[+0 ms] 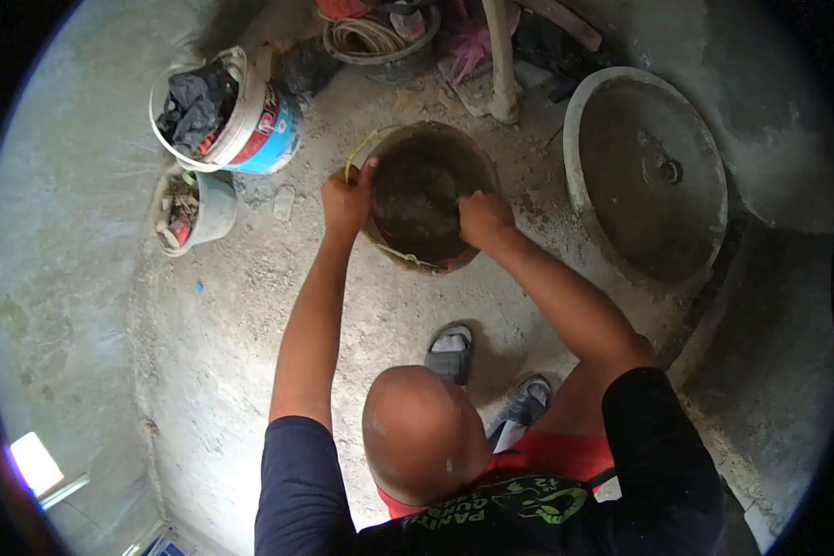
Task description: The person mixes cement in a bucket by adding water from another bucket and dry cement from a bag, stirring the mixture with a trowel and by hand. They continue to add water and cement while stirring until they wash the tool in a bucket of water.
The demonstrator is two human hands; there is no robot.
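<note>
A round bucket [401, 139] stands on the floor in front of me, with dark, wet-looking grey mix [417, 190] inside. My left hand [347, 197] is closed on the bucket's left rim, thumb over the edge, beside a thin yellowish handle piece [360, 153]. At the opposite side my right hand [484, 220] makes a fist over the inner right edge. Whatever that fist grips is hidden by the fingers and the dark interior.
A large round basin [574, 157] stands to the right. Left are a paint bucket [273, 139] with black plastic and a smaller bucket [215, 211] of debris. Behind stand a tub [394, 57] with coiled hose and a wooden post [501, 65]. My sandalled feet [449, 357] are close.
</note>
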